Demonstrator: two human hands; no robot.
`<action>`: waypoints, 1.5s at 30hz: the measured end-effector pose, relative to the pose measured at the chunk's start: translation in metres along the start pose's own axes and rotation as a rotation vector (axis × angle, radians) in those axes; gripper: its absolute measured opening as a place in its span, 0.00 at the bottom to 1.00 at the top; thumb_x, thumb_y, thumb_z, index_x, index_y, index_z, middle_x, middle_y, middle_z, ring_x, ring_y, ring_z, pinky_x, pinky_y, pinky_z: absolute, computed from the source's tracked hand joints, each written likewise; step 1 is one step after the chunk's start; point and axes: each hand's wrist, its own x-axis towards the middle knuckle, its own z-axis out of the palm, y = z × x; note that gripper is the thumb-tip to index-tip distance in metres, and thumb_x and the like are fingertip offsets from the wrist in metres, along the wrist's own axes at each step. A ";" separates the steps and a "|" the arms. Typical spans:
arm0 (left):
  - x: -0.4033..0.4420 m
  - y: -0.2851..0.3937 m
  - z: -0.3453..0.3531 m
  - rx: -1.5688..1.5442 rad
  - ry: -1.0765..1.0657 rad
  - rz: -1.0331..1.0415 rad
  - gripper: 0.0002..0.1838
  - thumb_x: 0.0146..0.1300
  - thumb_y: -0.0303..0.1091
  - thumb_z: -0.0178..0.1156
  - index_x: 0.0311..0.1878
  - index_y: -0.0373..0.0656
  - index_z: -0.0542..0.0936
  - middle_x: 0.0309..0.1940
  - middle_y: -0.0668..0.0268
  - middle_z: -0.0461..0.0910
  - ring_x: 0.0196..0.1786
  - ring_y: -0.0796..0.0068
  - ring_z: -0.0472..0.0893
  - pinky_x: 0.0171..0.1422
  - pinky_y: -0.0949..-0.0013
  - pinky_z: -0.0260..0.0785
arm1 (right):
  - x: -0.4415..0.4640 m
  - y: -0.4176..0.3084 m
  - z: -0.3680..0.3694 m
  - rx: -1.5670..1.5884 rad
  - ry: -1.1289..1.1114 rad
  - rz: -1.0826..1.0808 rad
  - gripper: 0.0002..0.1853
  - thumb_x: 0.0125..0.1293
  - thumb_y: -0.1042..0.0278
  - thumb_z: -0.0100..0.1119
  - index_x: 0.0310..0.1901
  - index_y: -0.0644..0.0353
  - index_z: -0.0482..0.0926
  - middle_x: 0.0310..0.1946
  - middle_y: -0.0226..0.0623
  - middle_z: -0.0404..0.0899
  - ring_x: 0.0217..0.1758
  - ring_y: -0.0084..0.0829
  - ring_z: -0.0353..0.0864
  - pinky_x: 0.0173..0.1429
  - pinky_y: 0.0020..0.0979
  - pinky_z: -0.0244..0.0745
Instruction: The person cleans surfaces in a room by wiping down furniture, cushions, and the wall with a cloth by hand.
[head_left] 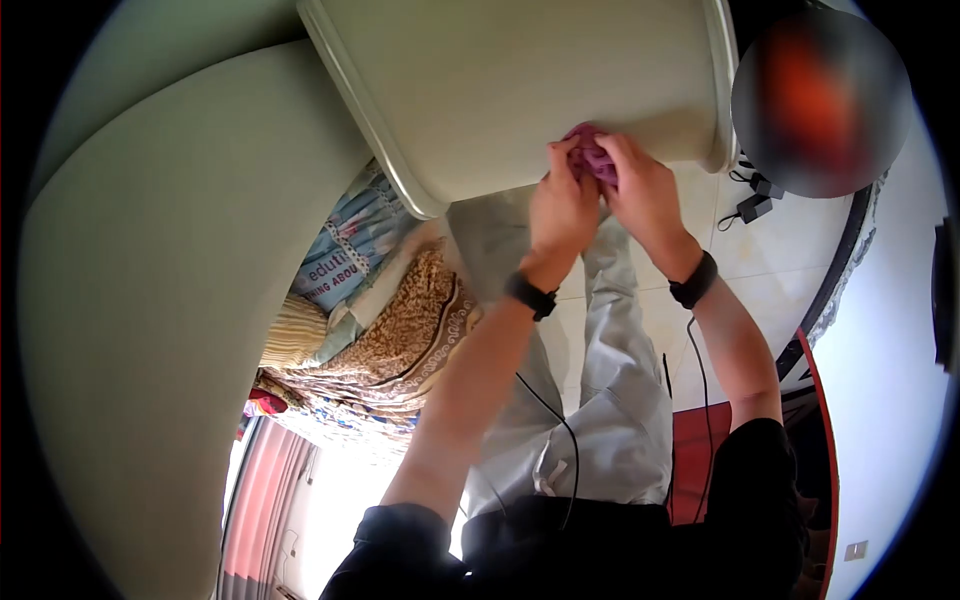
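A crumpled purple cloth is bunched up between my two hands, close to the front edge of a smooth cream-coloured surface. My left hand grips it from the left, thumb and fingers closed on the fabric. On the other side my right hand pinches the same cloth, its fingers curled over the top. The two hands almost meet below the cloth. Part of the fabric is hidden behind the fingers. Each wrist wears a black band with a thin cable running from it.
A large pale panel fills the left. Behind it lie patterned bedding and a blue printed cloth. Black adapters rest on the tiled floor at right, below a blurred round patch. A pink curtain hangs lower left.
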 end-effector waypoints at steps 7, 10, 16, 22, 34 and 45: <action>-0.010 -0.019 -0.124 0.175 0.158 -0.128 0.18 0.71 0.29 0.46 0.63 0.40 0.65 0.45 0.49 0.82 0.46 0.53 0.83 0.47 0.56 0.75 | 0.035 -0.087 0.101 0.135 -0.112 -0.120 0.11 0.63 0.68 0.57 0.45 0.56 0.70 0.37 0.42 0.81 0.37 0.48 0.84 0.34 0.47 0.78; 0.016 -0.023 -0.135 0.140 0.282 -0.145 0.19 0.71 0.30 0.47 0.64 0.41 0.65 0.49 0.48 0.82 0.50 0.51 0.83 0.53 0.55 0.74 | 0.057 -0.107 0.111 0.183 0.002 -0.102 0.10 0.64 0.70 0.56 0.44 0.56 0.69 0.37 0.45 0.80 0.36 0.51 0.83 0.35 0.48 0.78; 0.044 0.023 -0.084 0.227 0.233 -0.062 0.19 0.70 0.35 0.49 0.63 0.49 0.65 0.52 0.44 0.80 0.52 0.39 0.80 0.53 0.46 0.74 | 0.070 -0.050 0.073 0.021 0.013 -0.023 0.11 0.66 0.67 0.55 0.48 0.57 0.71 0.38 0.48 0.82 0.39 0.56 0.82 0.40 0.52 0.76; 0.037 0.035 -0.021 0.136 0.086 0.067 0.18 0.68 0.29 0.51 0.60 0.47 0.67 0.50 0.48 0.80 0.47 0.39 0.81 0.47 0.46 0.75 | 0.037 -0.011 0.019 0.008 0.046 0.139 0.15 0.65 0.63 0.61 0.49 0.57 0.71 0.37 0.51 0.83 0.40 0.55 0.83 0.38 0.50 0.76; 0.006 -0.009 -0.094 0.006 0.174 0.025 0.20 0.70 0.28 0.49 0.64 0.47 0.67 0.51 0.46 0.80 0.51 0.42 0.81 0.51 0.50 0.75 | 0.031 -0.073 0.090 0.064 -0.030 0.077 0.08 0.68 0.66 0.53 0.45 0.55 0.68 0.30 0.46 0.82 0.30 0.52 0.83 0.29 0.49 0.76; 0.097 0.021 -0.085 0.174 0.380 0.222 0.21 0.68 0.25 0.53 0.63 0.40 0.66 0.49 0.53 0.81 0.51 0.54 0.82 0.57 0.59 0.73 | 0.119 -0.059 0.074 0.033 0.073 0.061 0.11 0.68 0.67 0.54 0.49 0.56 0.69 0.36 0.48 0.83 0.34 0.53 0.84 0.34 0.50 0.77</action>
